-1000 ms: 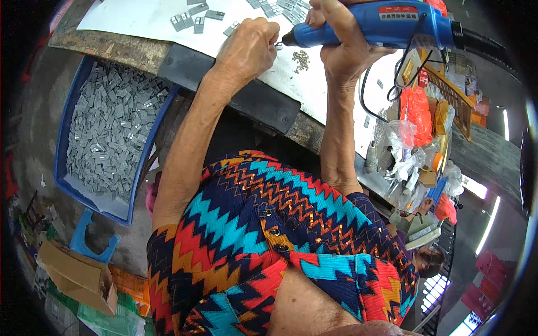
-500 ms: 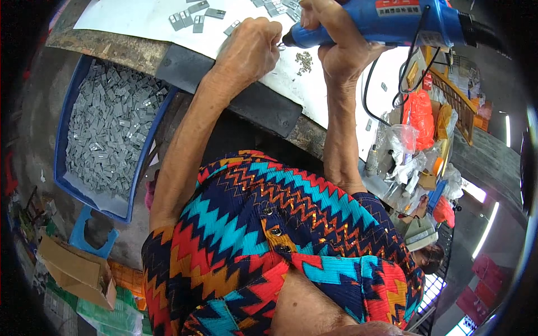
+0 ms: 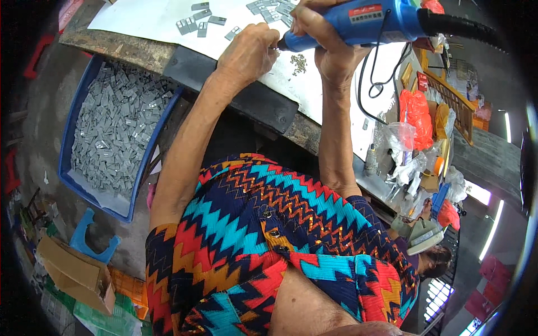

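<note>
My right hand [image 3: 336, 56] is wrapped round a blue electric screwdriver [image 3: 364, 22], which lies almost level with its tip pointing left. That tip meets the fingertips of my left hand [image 3: 249, 53], which is closed in a pinch above the white worktop [image 3: 140, 19]. Whatever the left fingers hold is hidden behind them. Small grey rectangular pieces [image 3: 217, 21] lie scattered beyond my left hand, with another group [image 3: 272, 8] near the far edge of view. Close to the screwdriver's tip is a heap of tiny brass-coloured screws [image 3: 298, 64].
A blue tray [image 3: 63, 145] full of similar grey pieces stands low at the left. Dark padding [image 3: 258, 109] covers the bench's front edge. The screwdriver's black cable [image 3: 361, 92] loops over the worktop. Plastic bags [image 3: 414, 117] crowd the right side. Another person [image 3: 434, 260] is at the lower right.
The screwdriver and my right hand have shifted slightly left and upward in view. My left hand stays pinched at the tip. The whole view has shifted a little.
</note>
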### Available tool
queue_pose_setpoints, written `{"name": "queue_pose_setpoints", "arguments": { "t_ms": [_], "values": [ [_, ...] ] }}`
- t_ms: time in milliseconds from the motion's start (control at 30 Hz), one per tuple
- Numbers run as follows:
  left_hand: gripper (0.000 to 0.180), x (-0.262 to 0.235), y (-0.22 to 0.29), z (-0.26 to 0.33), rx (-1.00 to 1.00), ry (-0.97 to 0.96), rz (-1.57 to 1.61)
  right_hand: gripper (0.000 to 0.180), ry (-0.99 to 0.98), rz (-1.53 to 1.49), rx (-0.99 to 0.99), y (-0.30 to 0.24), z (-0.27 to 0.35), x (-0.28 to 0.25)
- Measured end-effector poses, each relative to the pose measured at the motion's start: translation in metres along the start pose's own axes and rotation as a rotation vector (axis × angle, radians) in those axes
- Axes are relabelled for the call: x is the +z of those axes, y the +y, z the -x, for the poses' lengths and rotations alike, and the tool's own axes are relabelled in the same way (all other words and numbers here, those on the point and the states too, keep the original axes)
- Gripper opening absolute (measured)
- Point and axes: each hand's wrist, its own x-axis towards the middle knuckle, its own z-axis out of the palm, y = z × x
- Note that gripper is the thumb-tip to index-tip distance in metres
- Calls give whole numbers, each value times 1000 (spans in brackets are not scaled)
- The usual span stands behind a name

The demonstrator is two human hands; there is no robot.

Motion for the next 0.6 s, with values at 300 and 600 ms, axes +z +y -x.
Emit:
{"name": "queue_pose_setpoints", "arguments": {
  "t_ms": [300,600],
  "values": [
    [10,0,4,1,-20,-19,-17,28,48,-82,-80,-1,12,5],
    [8,2,-1,4,19,16,-51,29,-60,-132,3,-2,10,-1]
  ]
}}
